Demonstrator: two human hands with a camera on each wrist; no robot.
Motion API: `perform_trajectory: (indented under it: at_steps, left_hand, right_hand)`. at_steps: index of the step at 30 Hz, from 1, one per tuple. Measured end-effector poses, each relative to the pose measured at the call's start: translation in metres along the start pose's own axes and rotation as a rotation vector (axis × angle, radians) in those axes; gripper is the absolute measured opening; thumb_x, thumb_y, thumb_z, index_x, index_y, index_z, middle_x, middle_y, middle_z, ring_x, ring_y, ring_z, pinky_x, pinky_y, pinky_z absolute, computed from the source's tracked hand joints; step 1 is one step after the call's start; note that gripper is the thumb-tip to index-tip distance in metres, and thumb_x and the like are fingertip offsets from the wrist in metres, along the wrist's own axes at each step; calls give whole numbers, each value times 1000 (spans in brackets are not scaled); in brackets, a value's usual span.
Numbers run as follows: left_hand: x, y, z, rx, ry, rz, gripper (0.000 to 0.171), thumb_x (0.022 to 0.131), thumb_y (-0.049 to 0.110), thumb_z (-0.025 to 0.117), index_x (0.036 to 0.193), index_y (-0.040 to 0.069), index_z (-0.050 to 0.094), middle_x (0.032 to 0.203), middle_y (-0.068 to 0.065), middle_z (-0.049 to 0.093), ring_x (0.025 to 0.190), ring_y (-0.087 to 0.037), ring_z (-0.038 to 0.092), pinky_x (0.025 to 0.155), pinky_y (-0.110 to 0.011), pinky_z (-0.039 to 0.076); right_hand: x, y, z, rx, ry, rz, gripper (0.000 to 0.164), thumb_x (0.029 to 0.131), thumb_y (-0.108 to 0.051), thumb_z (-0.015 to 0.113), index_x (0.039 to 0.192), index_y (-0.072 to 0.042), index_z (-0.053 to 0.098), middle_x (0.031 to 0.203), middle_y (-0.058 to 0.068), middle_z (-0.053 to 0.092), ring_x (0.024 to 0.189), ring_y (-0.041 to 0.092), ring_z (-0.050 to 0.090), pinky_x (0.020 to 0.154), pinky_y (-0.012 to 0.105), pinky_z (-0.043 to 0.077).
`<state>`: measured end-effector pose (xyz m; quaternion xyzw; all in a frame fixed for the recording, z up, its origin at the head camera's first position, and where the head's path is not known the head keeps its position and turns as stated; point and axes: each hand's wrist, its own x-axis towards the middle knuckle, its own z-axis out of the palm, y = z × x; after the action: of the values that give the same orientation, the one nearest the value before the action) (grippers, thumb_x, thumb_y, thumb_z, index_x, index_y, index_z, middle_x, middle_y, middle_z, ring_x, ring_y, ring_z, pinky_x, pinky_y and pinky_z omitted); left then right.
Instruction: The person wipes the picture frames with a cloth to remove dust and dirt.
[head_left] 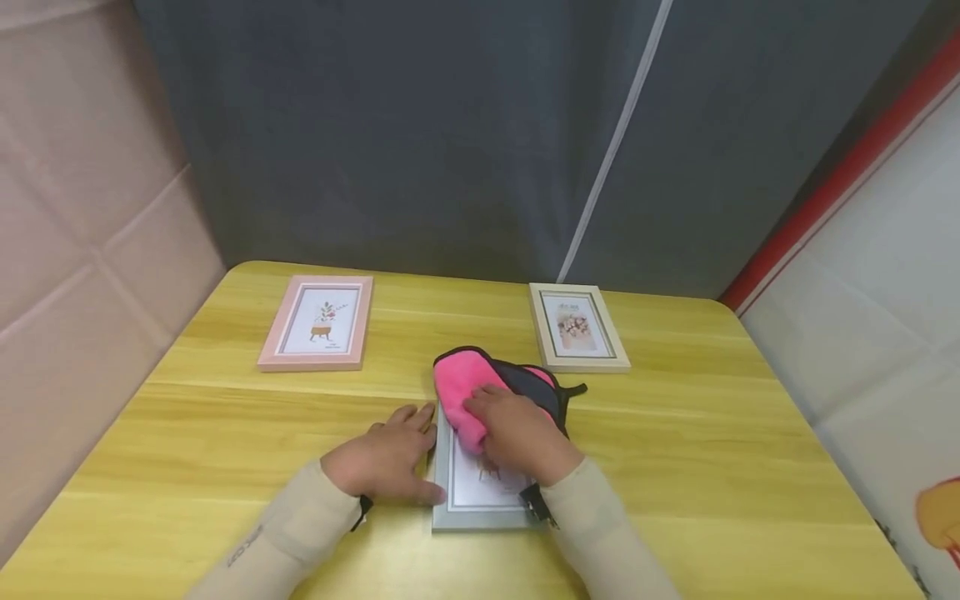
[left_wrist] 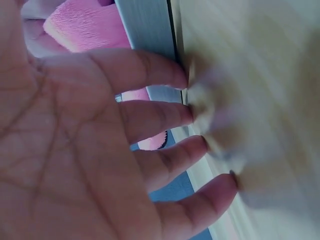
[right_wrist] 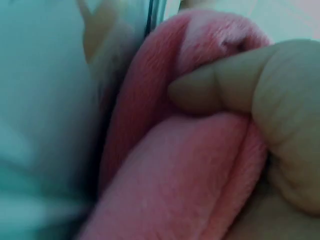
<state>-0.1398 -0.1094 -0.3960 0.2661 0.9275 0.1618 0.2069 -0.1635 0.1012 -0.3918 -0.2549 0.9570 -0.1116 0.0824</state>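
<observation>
A grey-blue picture frame (head_left: 480, 521) lies flat near the middle of the table, its printed picture partly hidden. Over its far part is a folded pink cloth (head_left: 459, 385) with black edging, a dark grey side and a small loop. My right hand (head_left: 519, 433) grips this cloth against the picture; in the right wrist view the thumb sinks into the plush pink folds (right_wrist: 170, 170). At the frame's left edge rests my left hand (head_left: 390, 458), fingers spread and slightly bent. Its fingertips (left_wrist: 197, 147) reach down beside the frame's side in the left wrist view.
A pink picture frame (head_left: 347, 350) lies at the back left of the yellow wood-grain table (head_left: 202, 442). At the back right lies a cream picture frame (head_left: 585, 364), just beyond the cloth's loop. A dark grey panel (head_left: 412, 142) rises behind the table, with pale walls at both sides.
</observation>
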Motion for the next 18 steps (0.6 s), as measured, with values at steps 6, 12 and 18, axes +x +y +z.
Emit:
perform_trajectory:
  at_steps: [6, 12, 18]
  left_hand:
    - [2, -1, 3, -38, 50, 3, 94, 73, 49, 81, 141, -8, 49, 158, -23, 27, 144, -44, 23, 105, -67, 31]
    - [0, 0, 3, -45, 61, 10, 95, 72, 48, 82, 140, -9, 49, 158, -25, 26, 143, -45, 23, 104, -68, 31]
    - [-1, -1, 2, -44, 44, 16, 94, 75, 51, 80, 143, -6, 47, 159, -22, 25, 144, -43, 22, 105, -68, 29]
  right_hand:
    - [-13, 10, -21, 19, 173, -23, 23, 85, -3, 70, 106, -11, 73, 97, 0, 70, 94, 20, 63, 93, 38, 50]
    - [-21, 22, -31, -17, 105, 179, 21, 92, -7, 63, 74, -16, 60, 68, -1, 53, 67, 18, 50, 68, 33, 45]
    - [-15, 21, -18, -38, 36, 215, 23, 93, -12, 64, 71, -15, 58, 64, 0, 52, 63, 18, 49, 63, 31, 42]
